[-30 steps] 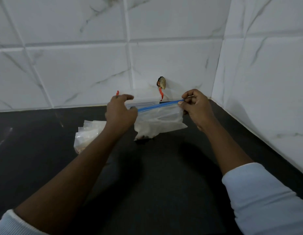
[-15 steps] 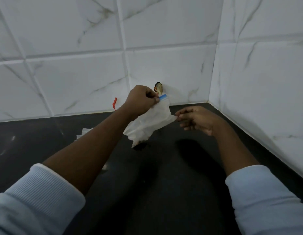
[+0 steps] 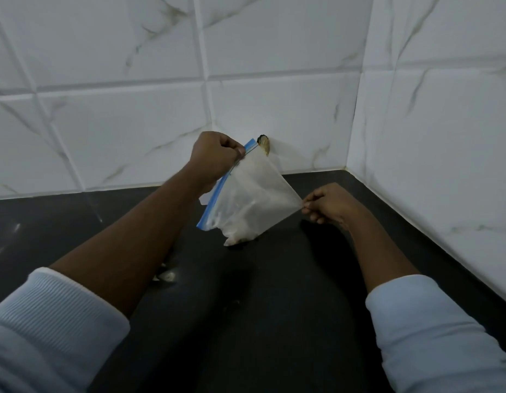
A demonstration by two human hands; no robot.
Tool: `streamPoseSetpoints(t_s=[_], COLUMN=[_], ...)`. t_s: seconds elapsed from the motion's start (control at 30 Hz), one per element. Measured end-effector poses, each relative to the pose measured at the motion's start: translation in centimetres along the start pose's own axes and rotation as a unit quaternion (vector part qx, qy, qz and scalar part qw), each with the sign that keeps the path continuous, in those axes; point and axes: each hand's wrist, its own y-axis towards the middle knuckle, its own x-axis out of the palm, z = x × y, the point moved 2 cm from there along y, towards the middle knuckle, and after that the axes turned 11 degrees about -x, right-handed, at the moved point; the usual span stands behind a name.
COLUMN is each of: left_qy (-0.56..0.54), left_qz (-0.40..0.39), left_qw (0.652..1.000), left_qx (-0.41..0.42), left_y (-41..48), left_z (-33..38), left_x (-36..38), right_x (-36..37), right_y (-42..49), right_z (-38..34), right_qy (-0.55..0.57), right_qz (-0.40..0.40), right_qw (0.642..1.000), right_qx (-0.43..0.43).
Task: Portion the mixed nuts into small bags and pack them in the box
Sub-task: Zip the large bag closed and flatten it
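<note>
The small bag (image 3: 246, 199) is a translucent zip bag with a blue closing strip along 1 edge. It hangs tilted above the dark tabletop (image 3: 274, 321), near the corner where 2 white marbled tiled walls (image 3: 288, 109) meet. The strip runs slantwise from upper right down to lower left. Its plastic is cloudy, and something pale sags into its lowest corner, which is at or just above the tabletop; the contents cannot be made out.

The left hand (image 3: 215, 160) is curled into a fist at the bag's upper end, thumb and fingers pinching the blue strip. The right hand (image 3: 328, 204) is lower and to the right, its fingers curled, pinching the bag's far corner so the plastic is pulled taut between both hands. Both forearms are bare, with light blue sleeves (image 3: 433, 336) pushed up.
</note>
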Motion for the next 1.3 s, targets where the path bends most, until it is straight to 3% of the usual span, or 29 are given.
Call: streamPoseSetpoints(t_s=[0.1,0.2,0.33,0.5,0.63,0.73,0.8,0.87,0.9,1.0,1.07,1.17,1.3], left_qy=[-0.008,-0.019,-0.029,0.003,0.014,-0.098,-0.146,-0.161,-0.162,-0.165,-0.196,-0.206,0.01], left_qz=[-0.032,-0.053,-0.085,-0.079,-0.014,0.001,-0.004,-0.018,-0.024,-0.021,-0.03,-0.101,-0.211], left_qw=[0.999,0.998,0.994,0.995,0.999,0.995,0.989,0.987,0.986,0.983,0.978,0.973,0.976], left_qx=[0.012,0.032,0.059,0.056,0.034,-0.001,0.003,0.019,0.033,0.079,0.073,-0.004,-0.044], left_y=[-0.2,-0.7,-2.3,-4.1,-6.3,-7.0,-7.1,-7.3,-7.5,-8.0,-7.9,-7.5,-7.4], left_z=[0.4,0.8,0.6,-2.7,-7.3,-9.1,-8.9,-8.7,-8.7,-8.7,-8.7,-9.0,-10.3], left_x=[0.5,0.8,1.8,1.0,0.0,-0.3,-0.4,-0.4,-0.3,-0.2,-0.3,-0.4,0.5], right_x=[-0.3,1.0,4.0,4.1,4.2,5.0,5.0,5.9,6.6,8.7,9.0,7.9,7.1], right_y=[0.3,-0.5,-1.2,-1.7,-1.3,-1.7,-2.8,-3.9,-4.0,-3.7,-3.4,-3.4,-3.5], right_z=[-1.0,-4.1,-6.6,-6.4,-5.8,-6.4,-8.1,-10.2,-10.7,-11.0,-10.6,-10.4,-10.4], right_qy=[-0.087,0.013,0.075,0.107,0.11,-0.006,-0.181,-0.299,-0.329,-0.394,-0.409,-0.391,-0.376], right_qz=[0.069,0.078,0.087,0.141,0.155,0.209,0.262,0.211,0.163,0.082,0.098,0.156,0.188], right_qw=[0.992,0.98,0.961,0.958,0.963,0.954,0.887,0.817,0.802,0.782,0.773,0.78,0.787], right_qx=[-0.065,-0.181,-0.25,-0.227,-0.191,-0.215,-0.334,-0.445,-0.47,-0.476,-0.476,-0.464,-0.452])
